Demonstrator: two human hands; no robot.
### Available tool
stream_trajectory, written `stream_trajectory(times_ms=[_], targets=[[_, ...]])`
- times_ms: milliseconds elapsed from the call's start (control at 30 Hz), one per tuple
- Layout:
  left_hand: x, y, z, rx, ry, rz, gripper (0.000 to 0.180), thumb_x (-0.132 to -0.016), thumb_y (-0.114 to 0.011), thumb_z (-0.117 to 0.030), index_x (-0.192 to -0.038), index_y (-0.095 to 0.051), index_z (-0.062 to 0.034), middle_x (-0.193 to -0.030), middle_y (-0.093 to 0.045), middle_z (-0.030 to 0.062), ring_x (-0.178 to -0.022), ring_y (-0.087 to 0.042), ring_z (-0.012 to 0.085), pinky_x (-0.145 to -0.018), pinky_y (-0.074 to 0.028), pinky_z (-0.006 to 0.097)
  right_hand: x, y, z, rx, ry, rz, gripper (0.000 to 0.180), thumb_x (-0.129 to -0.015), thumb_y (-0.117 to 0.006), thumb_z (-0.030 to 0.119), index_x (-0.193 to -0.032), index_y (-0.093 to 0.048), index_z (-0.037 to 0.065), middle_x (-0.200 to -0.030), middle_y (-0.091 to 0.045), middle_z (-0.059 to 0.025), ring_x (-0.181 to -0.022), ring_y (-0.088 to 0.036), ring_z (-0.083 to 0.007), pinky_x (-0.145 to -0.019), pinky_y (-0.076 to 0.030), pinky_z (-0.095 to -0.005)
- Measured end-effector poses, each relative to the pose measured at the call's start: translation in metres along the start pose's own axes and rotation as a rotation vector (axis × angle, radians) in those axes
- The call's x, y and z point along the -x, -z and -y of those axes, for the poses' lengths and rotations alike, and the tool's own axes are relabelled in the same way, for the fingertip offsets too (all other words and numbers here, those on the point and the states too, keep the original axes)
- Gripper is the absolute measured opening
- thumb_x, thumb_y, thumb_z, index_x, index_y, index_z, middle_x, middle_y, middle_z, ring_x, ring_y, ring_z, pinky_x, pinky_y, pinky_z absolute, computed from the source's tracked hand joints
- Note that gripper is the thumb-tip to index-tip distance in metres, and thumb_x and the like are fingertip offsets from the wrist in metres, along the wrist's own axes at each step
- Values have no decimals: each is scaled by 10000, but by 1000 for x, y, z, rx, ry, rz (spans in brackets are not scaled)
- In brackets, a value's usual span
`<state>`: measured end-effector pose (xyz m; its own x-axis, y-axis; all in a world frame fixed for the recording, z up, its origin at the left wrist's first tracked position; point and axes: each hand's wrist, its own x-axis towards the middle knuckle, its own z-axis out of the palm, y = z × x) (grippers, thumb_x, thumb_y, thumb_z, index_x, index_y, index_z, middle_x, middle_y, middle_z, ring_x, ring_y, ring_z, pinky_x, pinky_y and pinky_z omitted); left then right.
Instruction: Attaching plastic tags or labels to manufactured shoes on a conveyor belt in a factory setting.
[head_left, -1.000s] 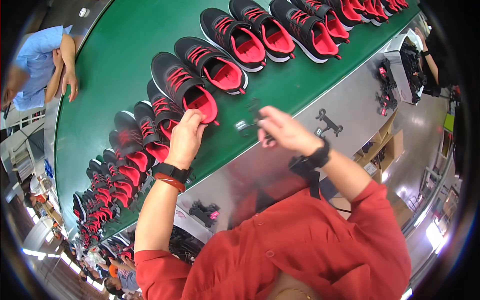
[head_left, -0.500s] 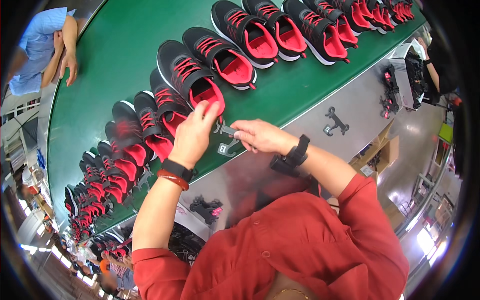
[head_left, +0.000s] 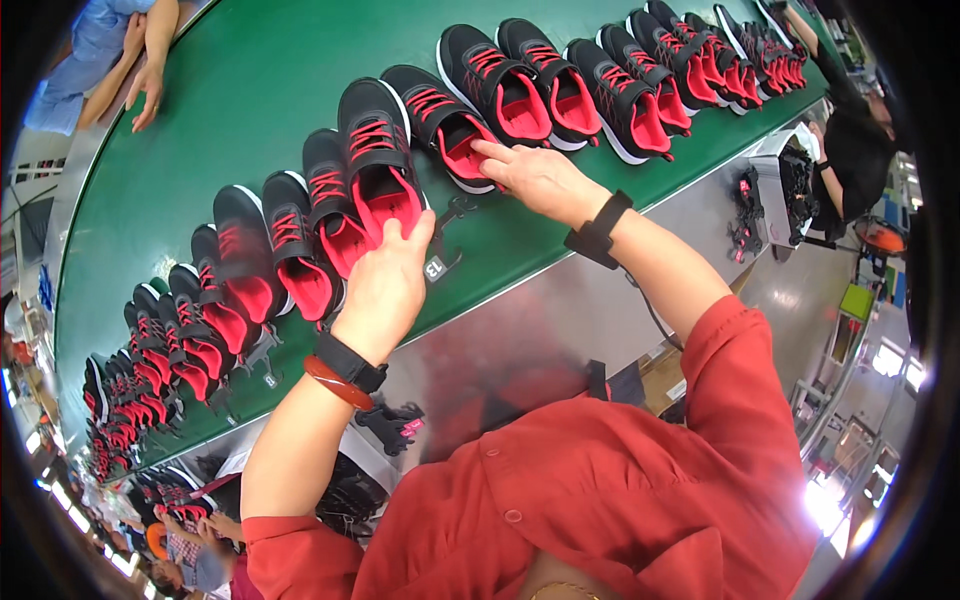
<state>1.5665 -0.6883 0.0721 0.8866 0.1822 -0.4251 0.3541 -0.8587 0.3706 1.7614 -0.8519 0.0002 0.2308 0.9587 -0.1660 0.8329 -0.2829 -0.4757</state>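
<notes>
My left hand [head_left: 385,290] is closed on the heel of a black sneaker [head_left: 372,135] with red laces and a red lining. Its toe points away from me. My right hand [head_left: 548,182] pinches the heel collar of the sneaker to its right [head_left: 428,105], which lies tilted with its toe to the far left. Between my hands, a dark grey plastic shoe hanger [head_left: 452,212] with a hook and a small size tag lies on the green surface. My left fingertips are partly inside the shoe, so their exact hold is hidden.
Rows of matching sneakers [head_left: 242,255] run along the green work surface [head_left: 260,80] to both sides. A metal ledge [head_left: 590,265] borders its near edge, with black hangers [head_left: 392,425] on it. A white box of hangers [head_left: 785,190] stands right. Other people's arms [head_left: 150,80] show far left and right.
My right hand has let go of the grey hanger, which now lies on the surface, and moved up to the right-hand sneaker. The left-hand sneaker has turned, its toe swinging rightward. The view has shifted.
</notes>
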Motion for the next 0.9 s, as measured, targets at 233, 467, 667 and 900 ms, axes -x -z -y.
stream_trajectory(times_ms=[233,467,667,900], targets=[[3,0,19,279,-36,-10,481,-804,-457,62,-1262,-531,-68,-914,-613,231,-848,-614,423,-754,-479,502,-25,18,16,181,341,-78,241,-749,-735,242,-866,-578,102,-819,-560,-38,-796,-582,-241,-714,-452,-371],[5,-3,15,296,-14,-47,442,-812,-467,51,-1235,-548,-49,-903,-626,231,-856,-622,409,-750,-482,498,-36,46,28,299,407,-37,264,-731,-753,336,-832,-626,128,-762,-579,-16,-787,-585,-206,-724,-437,-352],[2,-7,10,294,-2,-60,427,-817,-473,42,-1228,-555,-42,-878,-627,236,-844,-628,409,-737,-490,493,-38,49,34,353,420,-42,196,-695,-750,277,-777,-637,140,-727,-585,-6,-767,-590,-194,-726,-438,-352],[-3,-12,7,301,17,-64,372,-841,-482,20,-1200,-562,-35,-946,-632,226,-880,-619,418,-748,-484,504,-41,34,39,429,403,-107,69,-676,-662,181,-626,-628,148,-602,-583,-24,-659,-598,-196,-704,-409,-329]])
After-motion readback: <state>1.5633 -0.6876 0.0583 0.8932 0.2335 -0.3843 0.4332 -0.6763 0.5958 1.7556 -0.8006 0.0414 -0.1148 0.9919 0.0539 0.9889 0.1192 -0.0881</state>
